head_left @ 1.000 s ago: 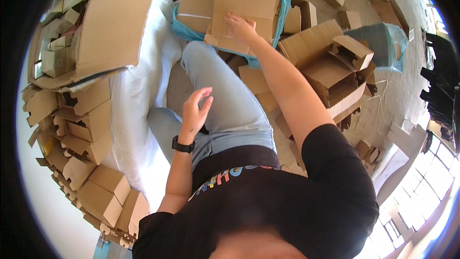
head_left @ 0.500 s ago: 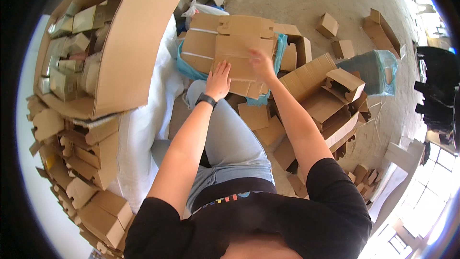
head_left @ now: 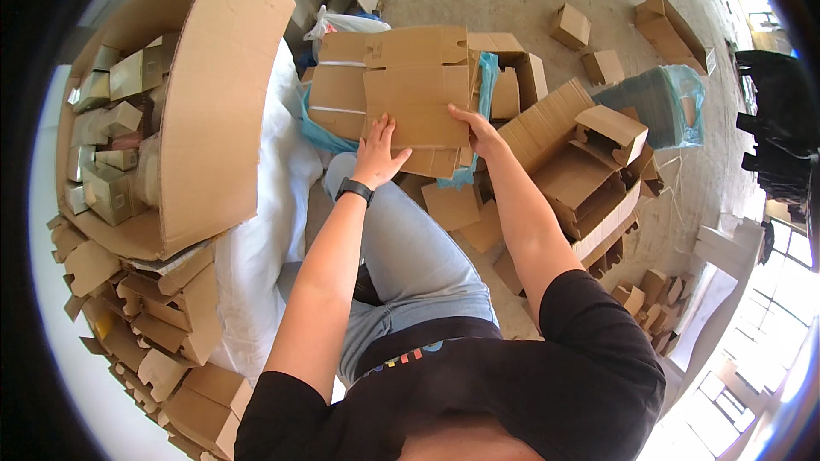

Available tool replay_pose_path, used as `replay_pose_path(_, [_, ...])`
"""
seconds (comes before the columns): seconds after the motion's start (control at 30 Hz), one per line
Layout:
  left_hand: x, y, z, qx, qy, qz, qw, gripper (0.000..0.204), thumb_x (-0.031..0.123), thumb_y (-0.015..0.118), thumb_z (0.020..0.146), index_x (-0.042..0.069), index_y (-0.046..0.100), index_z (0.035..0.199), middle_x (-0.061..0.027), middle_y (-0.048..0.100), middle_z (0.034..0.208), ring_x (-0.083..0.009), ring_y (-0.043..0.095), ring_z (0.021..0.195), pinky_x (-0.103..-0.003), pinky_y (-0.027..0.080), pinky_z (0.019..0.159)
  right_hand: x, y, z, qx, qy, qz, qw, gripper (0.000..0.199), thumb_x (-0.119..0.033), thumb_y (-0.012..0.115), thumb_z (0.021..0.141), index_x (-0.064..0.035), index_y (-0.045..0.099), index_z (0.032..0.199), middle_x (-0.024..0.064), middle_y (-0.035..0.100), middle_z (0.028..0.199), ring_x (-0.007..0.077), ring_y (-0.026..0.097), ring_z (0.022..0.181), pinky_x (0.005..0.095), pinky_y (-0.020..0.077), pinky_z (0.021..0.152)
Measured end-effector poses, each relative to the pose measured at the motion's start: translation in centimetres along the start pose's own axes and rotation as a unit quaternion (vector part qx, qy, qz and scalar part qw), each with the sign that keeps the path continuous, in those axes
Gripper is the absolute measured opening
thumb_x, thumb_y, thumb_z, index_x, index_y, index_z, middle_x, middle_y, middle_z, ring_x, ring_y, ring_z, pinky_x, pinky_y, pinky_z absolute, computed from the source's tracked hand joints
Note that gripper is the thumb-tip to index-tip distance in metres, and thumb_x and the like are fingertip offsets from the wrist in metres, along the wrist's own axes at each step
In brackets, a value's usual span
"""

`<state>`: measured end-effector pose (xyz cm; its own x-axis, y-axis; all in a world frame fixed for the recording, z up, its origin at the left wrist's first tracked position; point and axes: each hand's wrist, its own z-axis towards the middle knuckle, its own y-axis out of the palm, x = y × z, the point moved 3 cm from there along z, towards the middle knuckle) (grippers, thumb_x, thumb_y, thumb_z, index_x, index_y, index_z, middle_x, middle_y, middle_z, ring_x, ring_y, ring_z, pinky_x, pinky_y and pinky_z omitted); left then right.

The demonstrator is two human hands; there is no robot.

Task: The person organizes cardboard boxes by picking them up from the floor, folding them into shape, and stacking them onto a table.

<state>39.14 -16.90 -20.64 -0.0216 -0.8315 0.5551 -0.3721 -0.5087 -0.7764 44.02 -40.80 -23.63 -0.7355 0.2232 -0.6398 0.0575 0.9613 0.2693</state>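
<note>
**Flattened carton (head_left: 416, 102): Hand Positions**

The flattened carton lies at the upper centre of the frame, on a stack of flat cardboard (head_left: 337, 90) bound with white straps (head_left: 335, 109). Left hand (head_left: 380, 158): open, fingers spread on the carton's lower left corner. Right hand (head_left: 481, 132): thumb at the right edge; the other fingers are hidden, so closure cannot be determined. Blue plastic film (head_left: 488, 77) borders the stack.
</note>
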Motion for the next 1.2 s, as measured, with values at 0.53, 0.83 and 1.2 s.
replay_pose_path(0.53, [4.7, -2.3, -1.6, -0.063, -0.135, -0.632, 0.761, 0.078, 0.063, 0.044, 0.088, 0.013, 0.024, 0.144, -0.0151, 0.037, 0.14, -0.0309, 0.038, 0.128, -0.045, 0.029, 0.104, -8.4, 13.2, -13.8, 0.293, -0.252, -0.62, 0.682, 0.056, -0.034, 0.065, 0.074, 0.0026, 0.044, 0.11, 0.0209, 0.06, 0.1, 0.0364, 0.062, 0.089, 0.0454, 0.0504, 0.072])
replay_pose_path(0.83, [8.9, -6.2, -0.9, 0.064, -0.071, -0.691, 0.716, 0.087, 0.049, 0.064, 0.083, 0.004, 0.02, 0.142, -0.0133, 0.041, 0.135, -0.0259, 0.04, 0.126, -0.037, 0.035, 0.101, -6.9, 12.8, -12.7, 0.148, -0.225, -0.592, 0.76, 0.084, -0.042, 0.069, 0.068, 0.0044, 0.034, 0.129, 0.0261, 0.051, 0.121, 0.0399, 0.057, 0.103, 0.0451, 0.0474, 0.085])
replay_pose_path(1.2, [10.0, -6.9, -0.4, 0.102, -0.116, -0.612, 0.775, 0.068, 0.027, 0.077, 0.076, 0.002, 0.041, 0.129, -0.0111, 0.057, 0.12, -0.0182, 0.055, 0.108, -0.033, 0.045, 0.091, -4.2, 8.0, -6.2, -0.142, -0.179, -0.091, 0.969, 0.063, -0.052, 0.037, 0.096, -0.0123, 0.028, 0.144, 0.0119, 0.024, 0.149, 0.0253, 0.021, 0.138, 0.0371, 0.0195, 0.111])
